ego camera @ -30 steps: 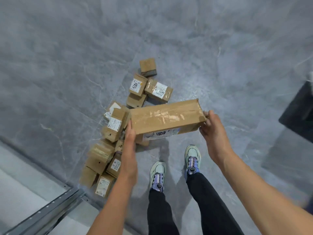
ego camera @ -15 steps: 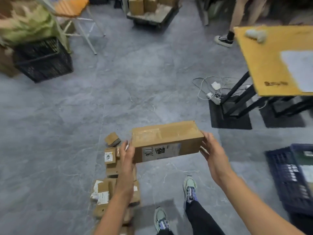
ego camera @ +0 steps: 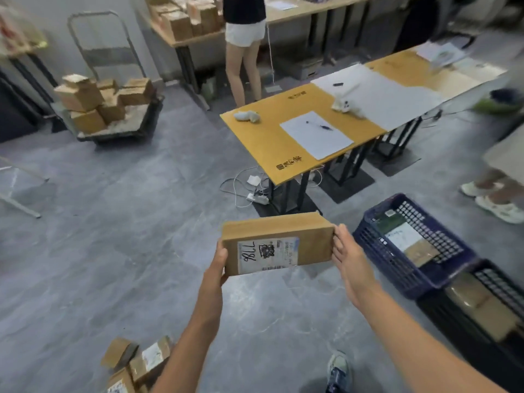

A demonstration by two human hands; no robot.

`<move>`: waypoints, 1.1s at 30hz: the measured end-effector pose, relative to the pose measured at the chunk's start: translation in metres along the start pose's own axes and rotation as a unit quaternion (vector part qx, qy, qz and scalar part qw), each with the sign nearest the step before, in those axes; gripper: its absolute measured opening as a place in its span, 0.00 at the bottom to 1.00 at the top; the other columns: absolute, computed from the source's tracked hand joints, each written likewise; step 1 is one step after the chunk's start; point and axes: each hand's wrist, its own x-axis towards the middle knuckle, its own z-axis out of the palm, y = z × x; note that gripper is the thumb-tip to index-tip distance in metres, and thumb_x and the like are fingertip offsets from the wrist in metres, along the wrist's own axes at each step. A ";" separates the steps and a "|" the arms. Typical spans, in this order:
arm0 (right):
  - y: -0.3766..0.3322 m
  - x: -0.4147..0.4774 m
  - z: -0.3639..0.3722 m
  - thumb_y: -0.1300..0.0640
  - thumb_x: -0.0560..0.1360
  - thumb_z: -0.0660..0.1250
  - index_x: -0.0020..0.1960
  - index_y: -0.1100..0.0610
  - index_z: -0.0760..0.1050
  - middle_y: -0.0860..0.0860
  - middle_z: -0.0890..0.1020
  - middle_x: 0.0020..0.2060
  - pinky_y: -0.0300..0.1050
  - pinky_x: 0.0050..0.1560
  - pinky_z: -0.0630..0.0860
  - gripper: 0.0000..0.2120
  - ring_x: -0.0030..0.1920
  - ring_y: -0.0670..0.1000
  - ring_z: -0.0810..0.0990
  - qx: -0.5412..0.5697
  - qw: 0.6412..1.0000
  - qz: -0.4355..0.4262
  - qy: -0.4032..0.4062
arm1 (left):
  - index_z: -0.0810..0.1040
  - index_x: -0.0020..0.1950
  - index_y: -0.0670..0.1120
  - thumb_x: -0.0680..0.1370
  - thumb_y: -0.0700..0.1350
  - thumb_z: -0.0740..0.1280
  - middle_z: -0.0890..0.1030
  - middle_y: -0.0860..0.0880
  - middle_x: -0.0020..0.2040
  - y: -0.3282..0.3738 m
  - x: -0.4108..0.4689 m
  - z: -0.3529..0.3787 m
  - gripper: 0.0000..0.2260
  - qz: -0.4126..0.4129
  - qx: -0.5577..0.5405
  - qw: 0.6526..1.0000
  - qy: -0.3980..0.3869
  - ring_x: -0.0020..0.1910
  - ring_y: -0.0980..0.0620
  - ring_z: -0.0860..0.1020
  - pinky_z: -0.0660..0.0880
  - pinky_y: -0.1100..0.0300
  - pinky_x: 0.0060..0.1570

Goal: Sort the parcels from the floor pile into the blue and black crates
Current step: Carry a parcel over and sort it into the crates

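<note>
I hold a long brown parcel (ego camera: 310, 246) level in front of me, its white label with handwritten digits facing me. My left hand (ego camera: 217, 265) grips its left end, thumb on the front face. At the parcel's right end, my right hand (ego camera: 350, 265) holds on. The blue crate (ego camera: 368, 239) stands on the floor just right of the parcel, with labelled parcels inside. The black crate (ego camera: 436, 310) adjoins it nearer me and holds a brown parcel. The floor pile (ego camera: 136, 364) of small boxes lies at the bottom left.
A yellow table (ego camera: 263, 143) with paper and a pen stands ahead, a power strip and cables (ego camera: 255, 195) under its near corner. A trolley (ego camera: 122, 129) loaded with boxes is at the back left. One person (ego camera: 243, 66) stands behind; another's feet (ego camera: 496, 207) are at the right.
My view has swung up from the pile to the room. I have lifted the parcel and turned it label side toward me, carrying it rightward toward the crates.
</note>
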 end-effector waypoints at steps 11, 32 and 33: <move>-0.061 0.040 -0.195 0.46 0.89 0.50 0.54 0.40 0.76 0.29 0.84 0.42 0.26 0.45 0.75 0.15 0.47 0.28 0.81 0.080 0.993 -0.020 0.084 | 0.67 0.77 0.67 0.75 0.74 0.55 0.73 0.60 0.74 0.043 0.063 0.212 0.31 -0.009 0.057 0.994 -0.091 0.75 0.57 0.66 0.60 0.43 0.78; -0.013 0.183 -0.387 0.59 0.82 0.66 0.63 0.55 0.77 0.57 0.81 0.63 0.50 0.60 0.77 0.10 0.63 0.56 0.80 0.416 0.828 0.140 0.350 | 0.71 0.73 0.50 0.80 0.57 0.65 0.79 0.53 0.61 0.082 0.337 0.597 0.24 0.110 0.342 0.835 -0.416 0.58 0.61 0.77 0.72 0.66 0.49; -0.010 0.190 -0.392 0.59 0.82 0.67 0.62 0.56 0.78 0.58 0.81 0.63 0.51 0.61 0.77 0.09 0.64 0.57 0.80 0.439 0.809 0.149 0.361 | 0.72 0.73 0.48 0.81 0.54 0.66 0.80 0.52 0.60 0.081 0.347 0.619 0.22 0.118 0.357 0.817 -0.437 0.54 0.64 0.78 0.72 0.70 0.46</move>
